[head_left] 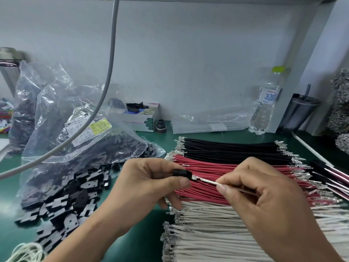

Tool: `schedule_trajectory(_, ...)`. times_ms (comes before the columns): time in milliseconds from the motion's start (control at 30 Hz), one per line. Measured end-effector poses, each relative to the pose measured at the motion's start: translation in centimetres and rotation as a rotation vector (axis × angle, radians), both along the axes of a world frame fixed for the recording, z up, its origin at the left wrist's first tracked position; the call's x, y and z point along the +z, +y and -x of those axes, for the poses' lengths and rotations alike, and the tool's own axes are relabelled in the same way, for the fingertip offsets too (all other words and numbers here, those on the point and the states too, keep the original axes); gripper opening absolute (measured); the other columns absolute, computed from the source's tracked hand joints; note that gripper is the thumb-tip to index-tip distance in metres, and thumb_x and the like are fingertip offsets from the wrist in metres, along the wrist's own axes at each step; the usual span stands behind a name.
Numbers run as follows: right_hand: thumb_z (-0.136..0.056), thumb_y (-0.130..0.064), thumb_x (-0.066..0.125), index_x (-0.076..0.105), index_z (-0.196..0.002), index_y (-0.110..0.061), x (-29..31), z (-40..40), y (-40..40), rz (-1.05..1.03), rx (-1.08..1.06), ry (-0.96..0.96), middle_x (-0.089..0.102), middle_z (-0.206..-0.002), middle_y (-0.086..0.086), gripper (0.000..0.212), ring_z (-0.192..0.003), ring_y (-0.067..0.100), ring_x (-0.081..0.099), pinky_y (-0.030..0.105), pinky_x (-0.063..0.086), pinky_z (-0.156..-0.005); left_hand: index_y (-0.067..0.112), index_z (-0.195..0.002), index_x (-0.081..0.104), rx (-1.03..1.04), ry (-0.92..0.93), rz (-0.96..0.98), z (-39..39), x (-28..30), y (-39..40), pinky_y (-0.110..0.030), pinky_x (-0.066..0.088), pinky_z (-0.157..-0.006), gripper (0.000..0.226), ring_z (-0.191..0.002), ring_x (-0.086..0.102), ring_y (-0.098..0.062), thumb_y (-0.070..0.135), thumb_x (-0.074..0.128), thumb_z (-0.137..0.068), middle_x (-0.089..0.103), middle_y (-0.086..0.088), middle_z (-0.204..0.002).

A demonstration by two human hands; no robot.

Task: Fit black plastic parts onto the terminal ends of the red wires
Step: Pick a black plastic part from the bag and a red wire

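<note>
Above the red wires (217,184), your left hand (149,184) pinches a black plastic part (182,173), while your right hand (264,193) at 3 o'clock pinches a white wire (209,181), its terminal touching the part. Loose black parts (62,201) crowd 9 o'clock; bare green table (147,237) lies at 6 o'clock.

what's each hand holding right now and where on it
Left hand pinches a black plastic part by its rear end. Right hand pinches a white wire just behind its metal terminal, which points into the part.
</note>
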State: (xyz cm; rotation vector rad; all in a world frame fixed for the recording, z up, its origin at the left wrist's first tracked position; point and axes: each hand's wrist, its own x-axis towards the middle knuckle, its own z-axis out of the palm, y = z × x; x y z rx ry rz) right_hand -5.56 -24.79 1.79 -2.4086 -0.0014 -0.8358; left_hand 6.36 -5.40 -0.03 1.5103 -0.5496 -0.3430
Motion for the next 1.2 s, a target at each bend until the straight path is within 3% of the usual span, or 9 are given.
schedule_trajectory(100,-0.09,-0.043,0.07,0.074,-0.077,-0.039,-0.6,0.0,0.0,0.009,-0.017,-0.07,0.062,-0.081,-0.014,0.014,-0.062,0.011,0.06,0.027,0.045,-0.052,0.016,-0.091,0.082,0.006,-0.006,0.0,0.0,0.0,0.0,-0.025,0.053,-0.045,0.025,-0.055,0.073,-0.03,0.024,0.088,-0.068,0.078,-0.014,-0.078)
schedule_trajectory(233,-0.083,-0.034,0.07,0.076,-0.079,-0.033,-0.8,-0.1,0.4,0.097,-0.058,-0.135,0.058,-0.078,-0.017,0.007,-0.062,0.008,0.058,0.024,0.046,-0.05,0.016,-0.089,0.083,0.008,-0.012,0.013,0.2,0.0,-0.2,-0.025,0.053,-0.044,0.024,-0.053,0.072,-0.03,0.022,0.087,-0.066,0.078,-0.014,-0.076)
schedule_trajectory(667,-0.087,-0.03,0.07,0.078,-0.081,-0.023,-1.2,-0.3,0.2,0.248,-0.092,-0.234,0.059,-0.077,-0.013,0.011,-0.061,0.007,0.054,0.027,0.046,-0.048,0.011,-0.088,0.082,-0.028,-0.012,0.023,0.8,0.3,-0.3,-0.026,0.052,-0.044,0.026,-0.052,0.071,-0.031,0.02,0.089,-0.065,0.075,-0.018,-0.07)
schedule_trajectory(833,-0.082,-0.03,0.072,0.076,-0.08,-0.029,-1.9,-0.8,0.4,-0.07,0.081,-0.15,0.062,-0.081,-0.013,0.005,-0.073,0.009,0.062,0.018,0.045,-0.058,0.016,-0.09,0.083,-0.104,-0.092,-0.079,0.9,0.2,-0.1,-0.025,0.052,-0.045,0.026,-0.054,0.074,-0.028,0.032,0.09,-0.071,0.076,-0.012,-0.07)
schedule_trajectory(967,-0.083,-0.029,0.072,0.077,-0.082,-0.027,-2.0,-0.8,0.3,-0.006,0.093,-0.143,0.061,-0.08,-0.015,0.006,-0.073,0.006,0.062,0.014,0.044,-0.058,0.021,-0.09,0.083,-0.102,-0.125,-0.121,0.8,0.4,0.0,-0.025,0.05,-0.045,0.027,-0.055,0.074,-0.026,0.039,0.087,-0.071,0.077,-0.01,-0.072)
schedule_trajectory(1100,-0.084,-0.032,0.07,0.075,-0.079,-0.027,-2.1,-0.7,-0.1,0.0,0.071,-0.135,0.06,-0.079,-0.013,0.009,-0.072,0.008,0.061,0.017,0.044,-0.058,0.018,-0.089,0.082,-0.11,-0.138,-0.144,1.0,0.4,-0.3,-0.024,0.048,-0.045,0.017,-0.054,0.073,-0.024,0.028,0.09,-0.078,0.077,-0.008,-0.073)
schedule_trajectory(1200,-0.088,-0.034,0.068,0.074,-0.077,-0.022,-2.4,-0.9,0.3,0.118,0.05,-0.183,0.058,-0.078,-0.013,0.017,-0.068,0.006,0.056,0.015,0.041,-0.058,0.012,-0.086,0.082,-0.124,-0.147,-0.126,1.3,0.4,-0.3,-0.02,0.047,-0.044,0.009,-0.051,0.071,-0.022,0.015,0.085,-0.078,0.076,-0.009,-0.07)
